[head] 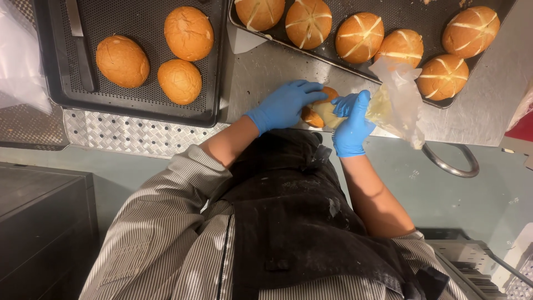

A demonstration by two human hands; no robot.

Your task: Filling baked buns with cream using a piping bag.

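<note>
Steel counter [266,72] between two bun trays [139,111]

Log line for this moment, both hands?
left hand: holds bun | right hand: squeezes piping bag into bun | trays: unfilled left, filled right

Left hand [284,104] in a blue glove: fingers curled, palm down, forearm bare, sleeve pushed up to the elbow. Right hand [353,125] in a blue glove: fingers closed in a squeezing grip, thumb uppermost, forearm bare. Both hands meet at the body's midline.
</note>
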